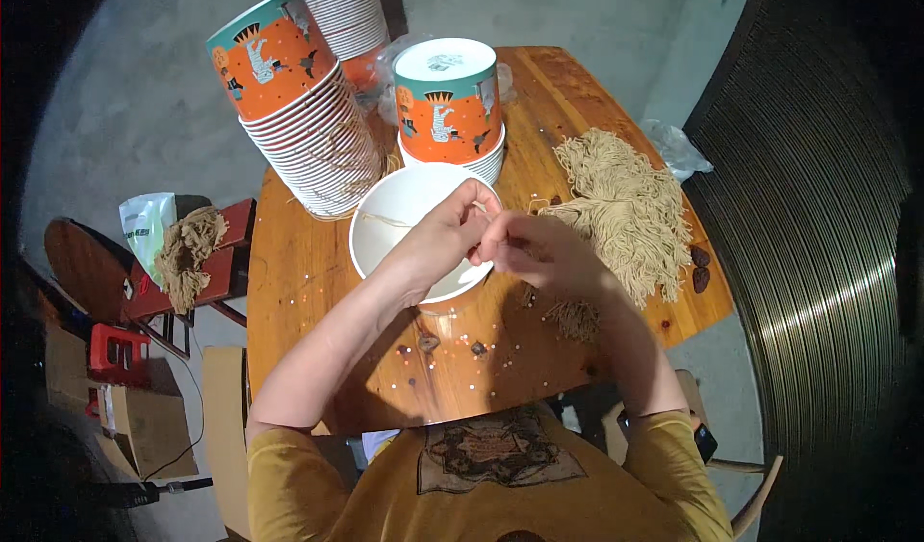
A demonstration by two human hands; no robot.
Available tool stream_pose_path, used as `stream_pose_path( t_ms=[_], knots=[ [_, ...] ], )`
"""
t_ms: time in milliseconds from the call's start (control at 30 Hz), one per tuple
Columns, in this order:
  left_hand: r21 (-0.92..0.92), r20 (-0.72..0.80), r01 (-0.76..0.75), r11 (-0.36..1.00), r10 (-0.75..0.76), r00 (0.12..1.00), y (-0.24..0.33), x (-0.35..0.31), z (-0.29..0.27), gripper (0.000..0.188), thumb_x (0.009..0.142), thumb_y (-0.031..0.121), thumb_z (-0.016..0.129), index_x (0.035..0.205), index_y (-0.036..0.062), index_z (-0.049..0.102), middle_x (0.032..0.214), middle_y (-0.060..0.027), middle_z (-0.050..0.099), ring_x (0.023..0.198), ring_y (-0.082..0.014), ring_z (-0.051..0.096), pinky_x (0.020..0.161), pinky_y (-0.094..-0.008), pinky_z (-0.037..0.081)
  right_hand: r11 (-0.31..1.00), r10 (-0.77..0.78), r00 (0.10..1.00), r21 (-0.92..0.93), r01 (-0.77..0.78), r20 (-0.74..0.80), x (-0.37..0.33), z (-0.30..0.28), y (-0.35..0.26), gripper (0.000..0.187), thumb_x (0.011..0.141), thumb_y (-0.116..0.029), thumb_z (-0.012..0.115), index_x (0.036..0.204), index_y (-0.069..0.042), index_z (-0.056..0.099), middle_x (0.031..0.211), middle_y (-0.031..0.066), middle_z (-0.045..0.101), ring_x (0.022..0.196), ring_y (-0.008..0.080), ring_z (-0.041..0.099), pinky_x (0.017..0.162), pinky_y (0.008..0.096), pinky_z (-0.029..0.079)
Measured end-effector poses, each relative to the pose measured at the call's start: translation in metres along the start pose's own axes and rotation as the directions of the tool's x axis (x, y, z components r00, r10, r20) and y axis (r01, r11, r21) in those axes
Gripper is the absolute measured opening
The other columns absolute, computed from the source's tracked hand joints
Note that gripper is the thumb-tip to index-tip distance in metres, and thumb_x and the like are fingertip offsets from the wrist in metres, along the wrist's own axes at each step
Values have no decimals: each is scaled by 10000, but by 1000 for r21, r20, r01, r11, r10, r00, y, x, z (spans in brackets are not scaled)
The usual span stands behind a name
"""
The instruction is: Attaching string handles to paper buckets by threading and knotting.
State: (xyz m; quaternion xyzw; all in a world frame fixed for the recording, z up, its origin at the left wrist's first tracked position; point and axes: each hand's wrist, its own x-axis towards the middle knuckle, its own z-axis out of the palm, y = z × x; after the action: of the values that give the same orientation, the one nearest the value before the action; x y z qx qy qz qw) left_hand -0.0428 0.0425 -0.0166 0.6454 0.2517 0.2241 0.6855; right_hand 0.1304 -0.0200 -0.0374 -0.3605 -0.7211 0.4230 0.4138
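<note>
My left hand (448, 237) and my right hand (544, 250) meet at the fingertips above the right side of a round white paper tub (381, 239). The fingers of both are closed in a pinch. A thin beige string (380, 219) runs across the tub's inside to my left hand, and a bit of it shows near the fingertips. What my right fingers hold is hidden. Just right of my hands lies a large heap of beige string (626, 215). A smaller dark tuft of string (576, 320) lies beneath my right forearm.
Behind the tub stand an upside-down orange and teal tub stack (448, 109) and a leaning tub stack (298, 109). Small beads and dark bits (478, 348) litter the wooden table (568, 383). At left, a stool (231, 263) bears more string. Ribbed dark sheeting (818, 253) curves along the right.
</note>
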Motion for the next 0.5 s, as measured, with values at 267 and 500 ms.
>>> stream_pose_path(
  t_ms=[267, 500],
  knots=[
    [-68, -127, 70, 995, -78, 989, 4, -6, 0, 154, 881, 41, 567, 996, 6, 470, 809, -63, 572, 742, -122, 566, 694, -239, 477, 983, -60, 998, -178, 53, -31, 20, -29, -41, 107, 856, -93, 559, 935, -21, 566, 701, -8, 536, 646, 56, 496, 590, 213, 421],
    [-71, -60, 91, 993, -95, 994, 2, -7, -2, 122, 892, 102, 551, 963, 5, 527, 814, -38, 563, 710, -99, 538, 666, -219, 455, 993, -40, 998, -110, 34, -52, 38, -22, -42, 100, 827, -57, 529, 903, -18, 583, 733, -9, 553, 663, 58, 491, 600, 220, 416]
  ],
)
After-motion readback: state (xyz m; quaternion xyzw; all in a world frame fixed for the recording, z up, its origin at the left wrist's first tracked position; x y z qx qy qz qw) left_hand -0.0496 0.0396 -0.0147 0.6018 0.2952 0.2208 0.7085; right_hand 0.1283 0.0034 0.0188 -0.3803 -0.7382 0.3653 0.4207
